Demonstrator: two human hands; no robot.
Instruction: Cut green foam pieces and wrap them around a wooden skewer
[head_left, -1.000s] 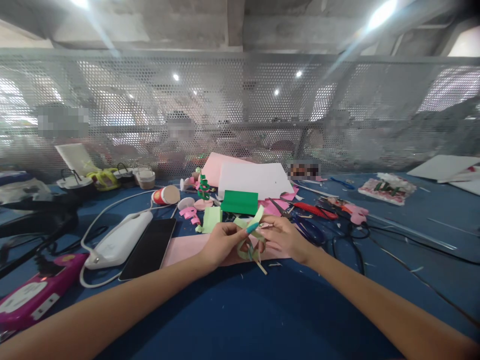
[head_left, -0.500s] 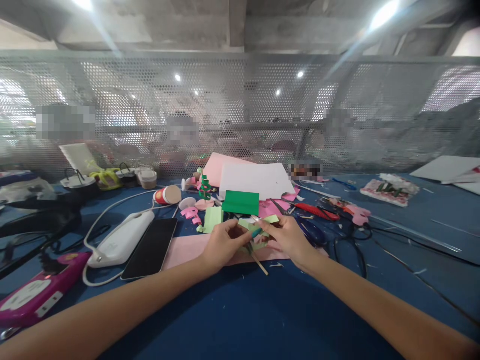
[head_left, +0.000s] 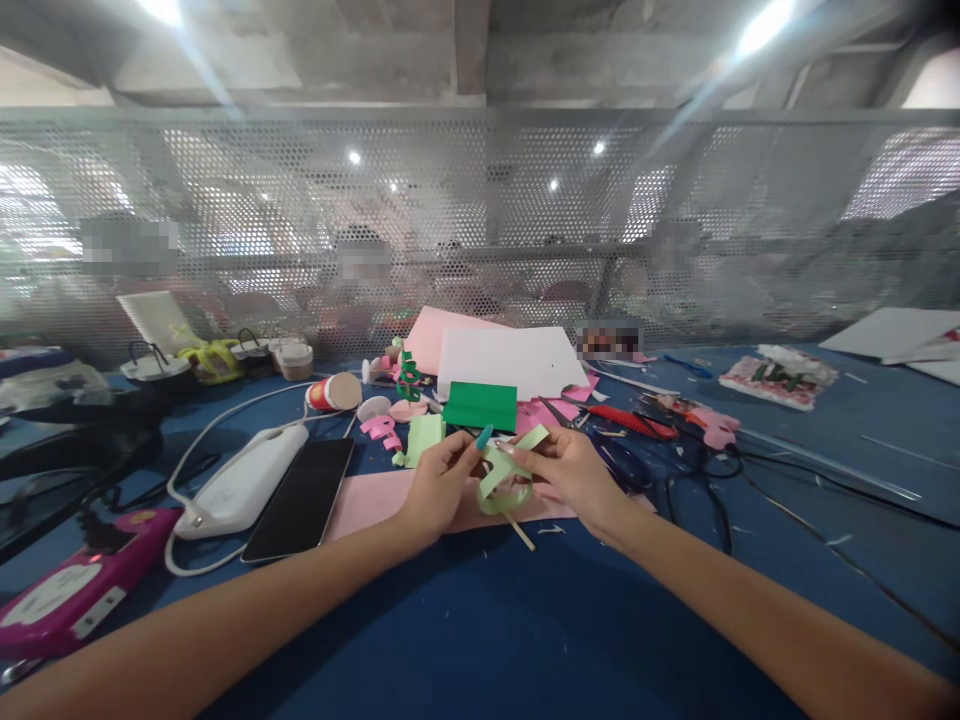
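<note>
A light green paper strip (head_left: 501, 482), bent into a loop with crossing ends, is between my two hands. My left hand (head_left: 444, 482) pinches its left side, thumb and fingers pressed together, with a long teal thumbnail showing. On the strip's right side my right hand (head_left: 576, 478) is closed, and one end sticks up past the fingers. Below the loop a thin wooden stick (head_left: 523, 533) lies over the near edge of a pink paper sheet (head_left: 367, 503). Just beyond my hands are a folded dark green paper (head_left: 480, 407) and a light green paper piece (head_left: 426, 440).
On the left lie a black phone (head_left: 300, 500), a white power bank (head_left: 247, 480) with its cable and a magenta power strip (head_left: 82, 575). White paper (head_left: 510, 360) lies at the back. Red-handled scissors (head_left: 634, 421), cables and a pink charm (head_left: 718, 428) lie right.
The strip has turned and opened into a visible loop hanging lower between my hands. My left thumb has shifted up and left along it.
</note>
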